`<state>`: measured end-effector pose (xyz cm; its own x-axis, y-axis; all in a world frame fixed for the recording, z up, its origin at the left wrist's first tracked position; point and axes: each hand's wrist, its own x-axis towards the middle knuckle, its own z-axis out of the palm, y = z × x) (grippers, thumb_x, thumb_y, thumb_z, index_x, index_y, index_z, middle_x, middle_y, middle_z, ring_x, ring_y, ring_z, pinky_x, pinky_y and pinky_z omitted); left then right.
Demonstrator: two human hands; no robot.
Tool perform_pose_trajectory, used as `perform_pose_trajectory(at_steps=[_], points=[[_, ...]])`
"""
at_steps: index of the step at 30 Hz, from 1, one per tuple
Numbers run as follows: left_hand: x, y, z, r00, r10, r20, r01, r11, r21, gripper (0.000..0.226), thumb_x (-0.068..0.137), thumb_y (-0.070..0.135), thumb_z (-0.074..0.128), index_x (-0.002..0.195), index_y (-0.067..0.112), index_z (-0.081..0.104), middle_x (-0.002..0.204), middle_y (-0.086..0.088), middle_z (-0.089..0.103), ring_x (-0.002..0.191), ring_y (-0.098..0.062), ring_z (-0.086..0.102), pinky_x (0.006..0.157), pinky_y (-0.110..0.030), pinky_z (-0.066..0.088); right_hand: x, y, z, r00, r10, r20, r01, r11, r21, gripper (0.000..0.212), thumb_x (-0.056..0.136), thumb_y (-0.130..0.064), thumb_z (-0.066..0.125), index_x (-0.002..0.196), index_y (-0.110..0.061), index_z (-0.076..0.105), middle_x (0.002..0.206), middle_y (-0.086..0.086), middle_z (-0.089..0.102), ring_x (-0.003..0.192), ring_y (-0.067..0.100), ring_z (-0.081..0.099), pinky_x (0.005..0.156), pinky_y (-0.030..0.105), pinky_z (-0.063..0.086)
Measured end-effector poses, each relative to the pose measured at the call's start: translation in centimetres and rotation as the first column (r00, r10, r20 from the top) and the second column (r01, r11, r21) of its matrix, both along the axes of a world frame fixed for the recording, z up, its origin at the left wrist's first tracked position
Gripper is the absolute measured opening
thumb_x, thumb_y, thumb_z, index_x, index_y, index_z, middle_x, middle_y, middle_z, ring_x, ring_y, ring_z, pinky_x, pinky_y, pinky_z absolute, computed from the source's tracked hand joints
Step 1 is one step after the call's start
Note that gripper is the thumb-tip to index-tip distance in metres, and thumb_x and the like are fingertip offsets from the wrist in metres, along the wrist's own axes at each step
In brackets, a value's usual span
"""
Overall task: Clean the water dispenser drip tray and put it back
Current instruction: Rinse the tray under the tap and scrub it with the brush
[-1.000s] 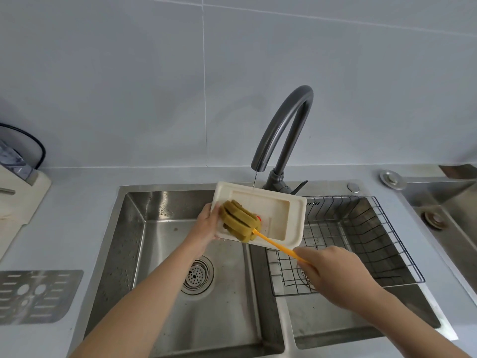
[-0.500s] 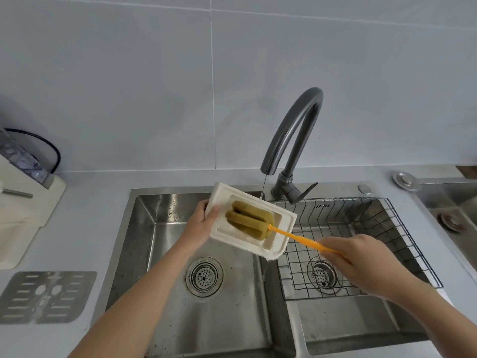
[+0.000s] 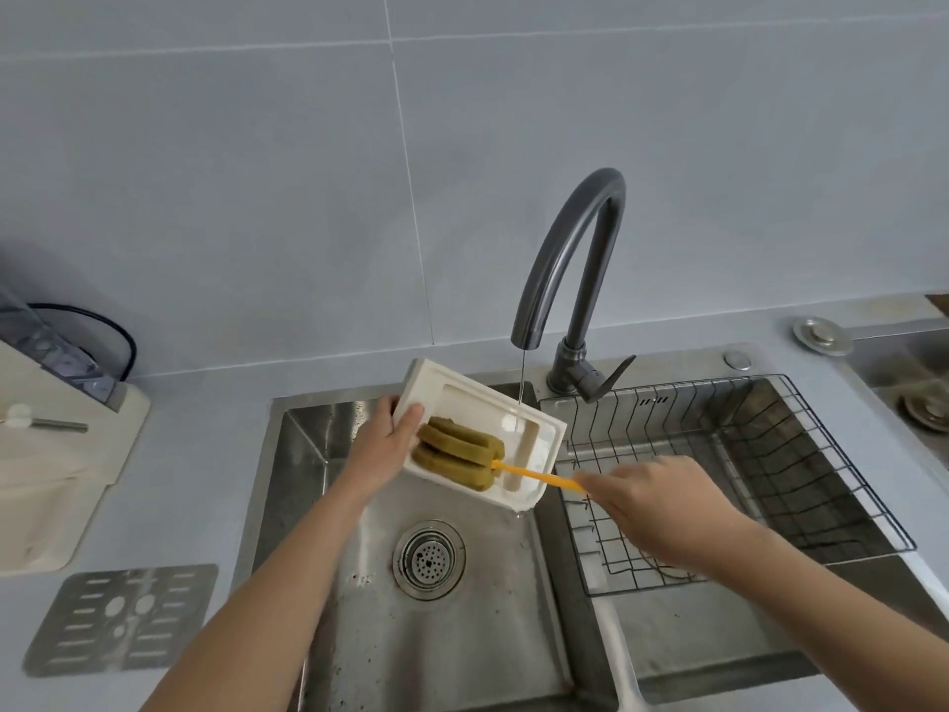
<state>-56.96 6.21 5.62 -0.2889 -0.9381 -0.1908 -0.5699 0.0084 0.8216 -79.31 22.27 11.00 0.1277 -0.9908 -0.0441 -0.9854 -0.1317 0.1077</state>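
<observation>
My left hand [image 3: 384, 435] grips the left end of the cream-white drip tray [image 3: 544, 438], held tilted over the left sink basin [image 3: 359, 608]. A thin stream of water from the dark grey faucet [image 3: 575, 259] falls into the tray's recess. My right hand [image 3: 662, 498] holds the orange handle of a sponge brush [image 3: 459, 449], whose olive-yellow sponge head lies pressed inside the tray. The tray's perforated metal grate [image 3: 120, 616] lies flat on the counter at the lower left.
The water dispenser [image 3: 46, 454] stands at the left edge of the counter. A black wire rack [image 3: 744, 475] sits in the right basin. The left basin's drain [image 3: 429, 560] lies below the tray. A second sink with a round metal stopper [image 3: 821, 335] is at far right.
The tray has tilted flatter and moved slightly left under the faucet. The sponge head slid along the tray's recess towards its left end, my right hand following.
</observation>
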Motion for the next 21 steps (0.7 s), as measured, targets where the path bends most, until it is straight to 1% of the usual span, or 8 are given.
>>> perform_pose_trajectory(at_steps=[2, 4, 7, 10, 11, 14, 17, 21], points=[[0.1, -0.3, 0.0, 0.999, 0.030, 0.011, -0.030, 0.999, 0.012, 0.046, 0.095, 0.037, 0.038, 0.128, 0.007, 0.041, 0.107, -0.004, 0.054, 0.102, -0.025, 0.056, 0.090, -0.038, 0.047, -0.9, -0.2, 0.5, 0.999, 0.031, 0.039, -0.030, 0.999, -0.013, 0.034, 0.042, -0.017, 0.085, 0.070, -0.028, 0.069, 0.036, -0.008, 0.029, 0.026, 0.012, 0.025, 0.028, 0.014, 0.009], [0.0, -0.7, 0.2, 0.998, 0.061, -0.013, -0.061, 0.998, 0.035, 0.046, 0.095, 0.038, 0.038, 0.128, 0.007, 0.043, 0.112, -0.006, 0.055, 0.101, -0.022, 0.053, 0.086, -0.034, 0.044, -1.9, 0.2, 1.0, 0.988, 0.031, 0.154, -0.027, 0.999, -0.029, 0.015, 0.064, -0.026, 0.071, 0.078, -0.029, 0.071, 0.037, -0.010, 0.047, 0.026, 0.011, 0.043, 0.026, 0.018, 0.024], [-0.4, -1.1, 0.4, 0.993, 0.079, -0.088, -0.068, 0.991, 0.112, 0.046, 0.094, 0.042, 0.038, 0.127, 0.010, 0.046, 0.118, -0.008, 0.059, 0.106, -0.025, 0.057, 0.087, -0.039, 0.049, -3.4, 1.4, 1.5, 0.896, -0.109, 0.431, 0.100, 0.994, 0.045, 0.034, 0.081, -0.038, 0.040, 0.088, -0.026, 0.071, 0.040, -0.019, 0.045, 0.035, 0.001, 0.046, 0.038, 0.010, 0.027], [-1.4, -1.3, 0.7, 0.983, 0.089, -0.161, -0.049, 0.971, 0.233, 0.041, 0.094, 0.041, 0.039, 0.122, 0.013, 0.047, 0.111, -0.009, 0.061, 0.098, -0.025, 0.061, 0.074, -0.040, 0.055, -4.9, 2.5, 1.2, 0.746, -0.193, 0.638, 0.171, 0.980, 0.097, 0.018, 0.089, -0.026, 0.051, 0.080, -0.036, 0.063, 0.045, -0.017, 0.047, 0.042, 0.004, 0.042, 0.042, 0.014, 0.027], [-1.8, -1.3, 0.7, 0.981, 0.079, -0.177, -0.031, 0.966, 0.258, 0.038, 0.094, 0.040, 0.039, 0.120, 0.014, 0.047, 0.107, -0.007, 0.062, 0.093, -0.023, 0.062, 0.070, -0.037, 0.055, -5.2, 2.8, 1.2, 0.708, -0.213, 0.673, 0.195, 0.975, 0.103, 0.027, 0.089, -0.019, 0.054, 0.078, -0.043, 0.057, 0.048, -0.017, 0.048, 0.043, 0.006, 0.041, 0.043, 0.015, 0.028], [-3.0, -1.4, 1.1, 0.983, 0.015, -0.182, 0.037, 0.960, 0.279, 0.027, 0.095, 0.038, 0.037, 0.112, 0.018, 0.045, 0.091, 0.002, 0.060, 0.081, -0.016, 0.059, 0.069, -0.035, 0.053, -5.8, 3.6, 0.7, 0.684, -0.282, 0.673, 0.264, 0.955, 0.132, 0.029, 0.089, -0.015, 0.054, 0.082, -0.043, 0.058, 0.047, -0.017, 0.049, 0.044, 0.007, 0.042, 0.044, 0.016, 0.029], [-4.0, -1.7, 1.4, 0.983, -0.044, -0.179, 0.097, 0.949, 0.301, 0.026, 0.095, 0.039, 0.037, 0.112, 0.021, 0.045, 0.091, 0.002, 0.059, 0.084, -0.018, 0.059, 0.079, -0.040, 0.052, -5.9, 4.2, 0.3, 0.724, -0.332, 0.604, 0.305, 0.940, 0.152, 0.015, 0.089, -0.016, 0.055, 0.092, -0.015, 0.070, 0.049, -0.023, 0.051, 0.047, 0.005, 0.046, 0.046, 0.016, 0.032], [-5.8, -1.5, 1.8, 0.973, -0.107, -0.205, 0.172, 0.928, 0.330, 0.023, 0.095, 0.038, 0.037, 0.111, 0.024, 0.045, 0.091, 0.002, 0.060, 0.086, -0.020, 0.060, 0.082, -0.041, 0.051, -5.7, 4.9, 0.6, 0.807, -0.309, 0.502, 0.328, 0.943, 0.054, 0.009, 0.083, -0.014, 0.065, 0.088, -0.018, 0.071, 0.036, -0.014, 0.042, 0.035, 0.005, 0.041, 0.035, 0.016, 0.028]])
